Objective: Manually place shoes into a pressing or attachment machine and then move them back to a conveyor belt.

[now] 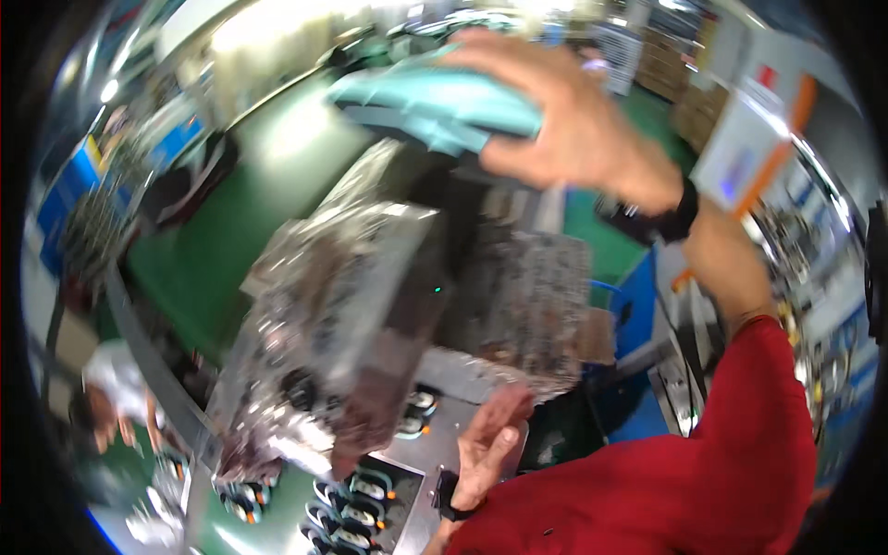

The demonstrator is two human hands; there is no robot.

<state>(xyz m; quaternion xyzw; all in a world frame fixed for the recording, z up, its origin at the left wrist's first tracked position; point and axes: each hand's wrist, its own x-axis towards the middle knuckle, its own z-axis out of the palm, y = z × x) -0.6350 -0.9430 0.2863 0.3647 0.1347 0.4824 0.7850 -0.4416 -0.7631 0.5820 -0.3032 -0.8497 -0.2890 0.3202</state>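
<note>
My right hand (578, 129) is raised at the top, gripping a teal, rounded, soft-looking object (439, 102) with a strap-like band; motion blurs it, and I cannot make out its kind. Lower down, my left hand (490, 439) is held with fingers stretched out and the thumb apart, nothing in it. It is close to the metal table edge and the foil-like lining of a container (518, 314). Beside that container, a big clear plastic bag (324, 324) bulges over dark contents. I cannot tell what those contents are.
Several small black, white and teal parts with orange tips (356, 509) lie on the table at the bottom. Another person (116, 398) is at the lower left. A green surface (277, 166) stretches behind the bag. Machinery and blue bins (634, 305) stand to the right.
</note>
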